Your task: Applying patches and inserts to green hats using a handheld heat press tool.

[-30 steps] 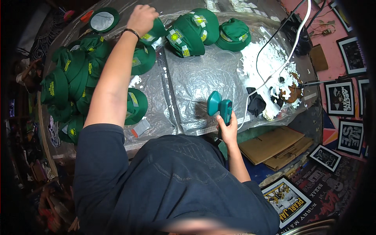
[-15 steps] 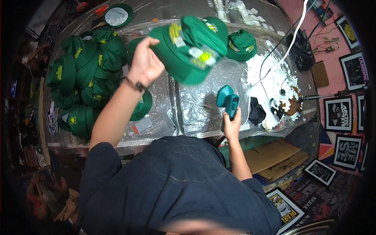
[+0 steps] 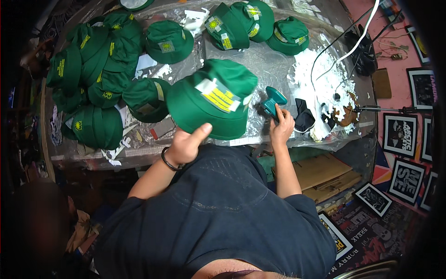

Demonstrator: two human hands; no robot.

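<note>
My left hand (image 3: 187,143) grips the brim of a green bucket hat (image 3: 188,109), thumb on top and fingers hidden underneath. The hat is raised over the near middle of the table, tilted so that a yellow-printed patch under clear film faces up. To its right, my right hand (image 3: 282,126) is closed around a teal handheld iron (image 3: 270,107), whose flat head points away from me. Left of the held hat lies another green bucket hat (image 3: 147,100), and a further one (image 3: 169,43) sits behind it.
A heap of green bucket hats (image 3: 95,60) fills the table's left side. Several more hats (image 3: 255,21) stand at the back. White paper scraps (image 3: 320,76) and a black cloth (image 3: 304,116) lie at right, under hanging cables (image 3: 355,39). Clear plastic film (image 3: 223,144) covers the table.
My left hand has brought the hat down and nearer to me, turning a different patch upward. The iron has turned in my right hand and moved slightly away from me.
</note>
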